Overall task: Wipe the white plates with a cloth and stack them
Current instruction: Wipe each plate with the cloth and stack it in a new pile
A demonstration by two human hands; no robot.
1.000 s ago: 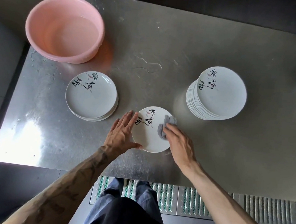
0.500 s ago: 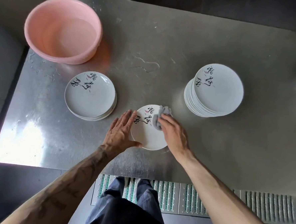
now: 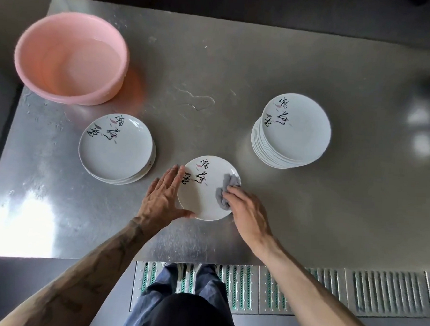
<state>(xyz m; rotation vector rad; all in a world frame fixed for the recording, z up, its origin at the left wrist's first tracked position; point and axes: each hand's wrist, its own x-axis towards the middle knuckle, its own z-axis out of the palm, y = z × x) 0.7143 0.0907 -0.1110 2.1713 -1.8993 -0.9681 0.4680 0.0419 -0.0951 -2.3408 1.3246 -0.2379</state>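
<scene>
The single plate (image 3: pixel 201 197) lies flat on the metal table (image 3: pixel 240 63) at the centre of the frame, directly ahead of the person and between the two hands. The left hand (image 3: pixel 161 200) is spread, its straight fingers laid along the plate's left rim and the thumb against its lower edge, steadying it without gripping. The right hand (image 3: pixel 248 212) has its fingers bent over a bunched grey cloth (image 3: pixel 226 191) and presses it onto the right part of the plate, near the rim. The hands are apart, with the plate's width between them.

The plate is round, so it has no long axis to line up; what matters is which side it goes to. A short stack (image 3: pixel 114 146) sits just left of it, towards the middle left of the frame, close to the left hand's fingertips. A tall stack (image 3: pixel 294 127) stands to the upper right, farther off and past the cloth hand. Judging by the heights, the short stack is probably the wiped pile, though nothing shows this for certain. If so, the left hand is nearer and free of the cloth, and the move is a short lift leftwards onto that pile.

A pink basin (image 3: pixel 71 58) holding water stands at upper left, and a small puddle (image 3: pixel 195 98) lies above the plate
</scene>
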